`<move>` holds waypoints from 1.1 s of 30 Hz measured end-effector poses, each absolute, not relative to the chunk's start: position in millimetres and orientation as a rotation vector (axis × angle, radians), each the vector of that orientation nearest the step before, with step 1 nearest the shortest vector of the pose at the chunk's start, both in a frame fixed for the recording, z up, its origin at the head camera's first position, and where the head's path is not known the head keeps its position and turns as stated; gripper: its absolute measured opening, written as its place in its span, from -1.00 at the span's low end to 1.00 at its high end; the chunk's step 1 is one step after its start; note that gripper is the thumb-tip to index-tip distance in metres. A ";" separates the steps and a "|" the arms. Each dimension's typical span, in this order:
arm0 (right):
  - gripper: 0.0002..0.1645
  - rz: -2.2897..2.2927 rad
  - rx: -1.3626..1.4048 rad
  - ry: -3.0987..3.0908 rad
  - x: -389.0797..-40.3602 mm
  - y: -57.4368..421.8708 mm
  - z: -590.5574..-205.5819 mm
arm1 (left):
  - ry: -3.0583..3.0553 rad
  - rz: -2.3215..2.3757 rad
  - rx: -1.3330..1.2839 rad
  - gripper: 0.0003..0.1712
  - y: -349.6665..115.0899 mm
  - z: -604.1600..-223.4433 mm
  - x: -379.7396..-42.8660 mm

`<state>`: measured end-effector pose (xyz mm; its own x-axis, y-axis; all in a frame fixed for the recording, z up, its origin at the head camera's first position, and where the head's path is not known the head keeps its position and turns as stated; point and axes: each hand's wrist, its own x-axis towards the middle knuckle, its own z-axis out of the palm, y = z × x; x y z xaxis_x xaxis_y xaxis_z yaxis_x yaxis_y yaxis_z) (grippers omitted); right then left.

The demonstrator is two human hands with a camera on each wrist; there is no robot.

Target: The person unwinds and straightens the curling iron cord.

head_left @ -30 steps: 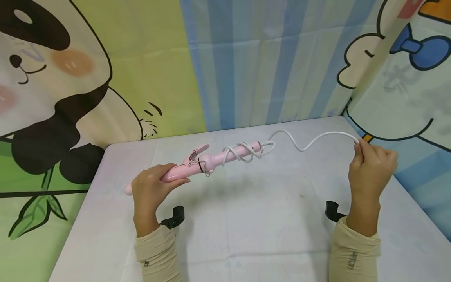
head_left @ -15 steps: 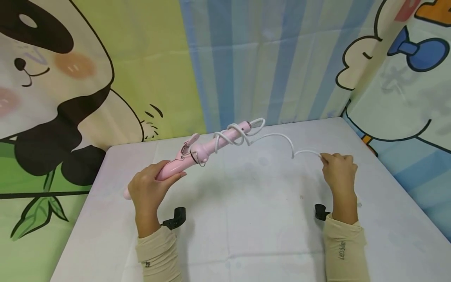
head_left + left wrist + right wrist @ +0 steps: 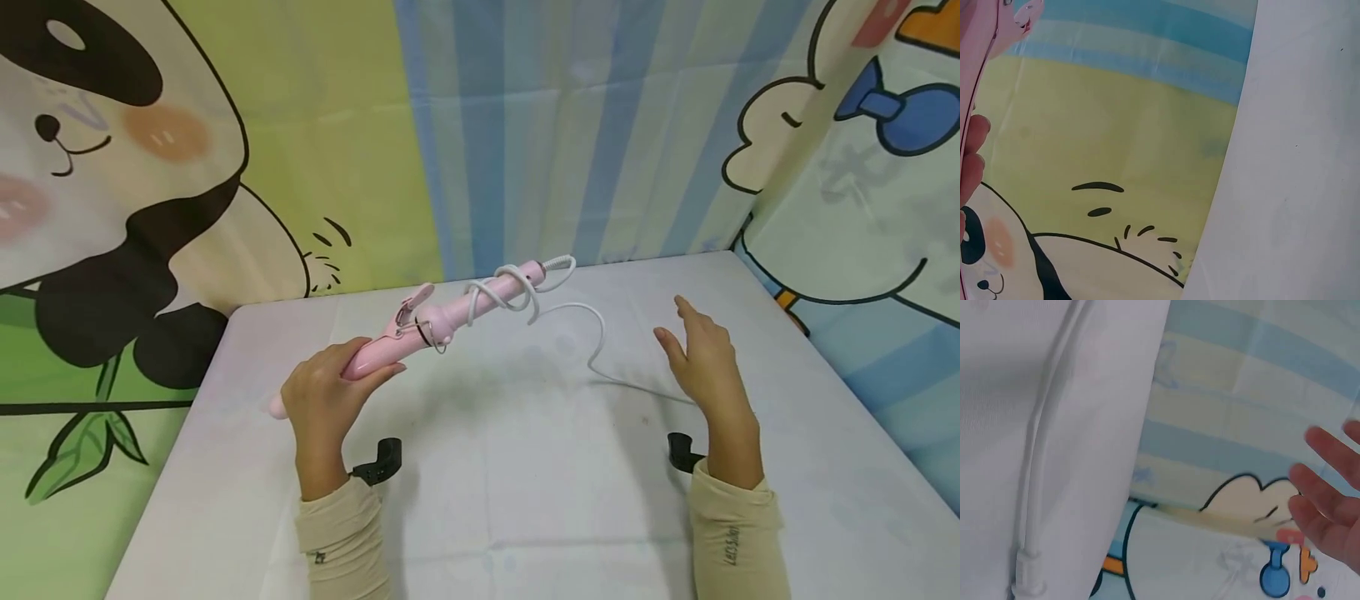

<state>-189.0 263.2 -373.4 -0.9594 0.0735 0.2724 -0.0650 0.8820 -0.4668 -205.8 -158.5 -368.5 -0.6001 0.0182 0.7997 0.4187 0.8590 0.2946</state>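
A pink curling iron (image 3: 444,321) is held tilted above the table, its handle end up and to the right. My left hand (image 3: 321,392) grips it round the barrel; the pale pink tip pokes out at the far side of that hand. The white cord (image 3: 597,346) is looped round the handle, and its loose length runs down to the table on the right. My right hand (image 3: 705,354) is in the air above that cord with fingers extended, holding nothing. In the right wrist view the cord's thicker end (image 3: 1030,575) lies on the table, apart from the fingers (image 3: 1322,494).
A white-covered table (image 3: 495,467) lies under both hands. Behind it hangs a cartoon-printed curtain (image 3: 510,142), with another printed panel (image 3: 870,217) along the right side. Black mounts (image 3: 380,461) sit at both wrists.
The right hand came leftward while pinching the cord, then let go and spread its fingers. The loose cord dropped to the table. The left hand tilted the curling iron's handle end upward and keeps its grip.
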 end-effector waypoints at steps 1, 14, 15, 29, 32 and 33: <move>-0.29 0.721 0.015 -2.720 -190.7 258.3 -373.5 | -2.158 -0.586 -0.319 -0.44 -158.2 -368.3 -205.9; -0.14 0.871 0.238 -2.900 -204.9 196.0 -387.7 | -2.184 -0.580 -0.389 -0.41 -151.5 -367.8 -206.0; -0.16 0.870 0.251 -2.900 -205.0 194.3 -388.3 | -2.182 -0.583 -0.394 -0.40 -151.2 -367.9 -206.2; -0.72 0.732 0.585 -2.635 -184.0 194.1 -369.1 | -2.268 -0.527 -0.406 -0.42 -150.4 -367.5 -205.5; -0.70 0.698 0.609 -2.460 -180.3 197.3 -364.6 | -2.290 -0.530 -0.414 -0.43 -150.8 -368.1 -205.6; -0.69 0.699 0.611 -2.411 -179.2 198.6 -363.5 | -2.296 -0.529 -0.417 -0.42 -150.9 -368.1 -205.4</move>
